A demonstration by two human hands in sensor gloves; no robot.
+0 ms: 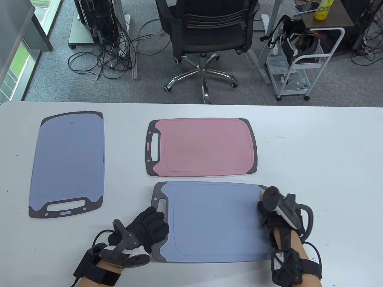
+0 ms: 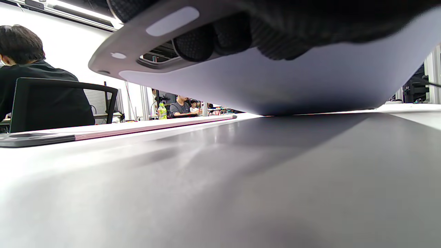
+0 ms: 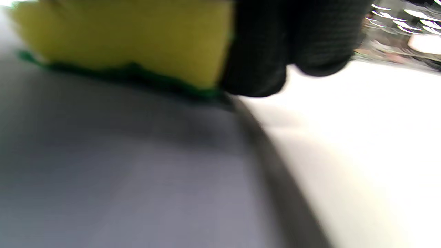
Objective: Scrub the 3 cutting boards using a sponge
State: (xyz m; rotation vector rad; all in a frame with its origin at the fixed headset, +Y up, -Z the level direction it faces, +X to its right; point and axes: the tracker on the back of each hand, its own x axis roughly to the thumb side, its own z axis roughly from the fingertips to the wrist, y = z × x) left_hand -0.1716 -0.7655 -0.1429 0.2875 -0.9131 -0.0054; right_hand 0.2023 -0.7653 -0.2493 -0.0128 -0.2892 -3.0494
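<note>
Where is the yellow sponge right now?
The sponge is under the right hand, pressed on the far right corner of the near blue cutting board. The table view hides nearly all of it; the right wrist view shows it clearly.

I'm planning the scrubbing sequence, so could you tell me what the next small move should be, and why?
Probably sweep the yellow-and-green sponge leftward: the right hand presses it at the right edge of the near blue plastic cutting board, whose handle end the left hand grips, so most of the surface lies left of it.
</note>
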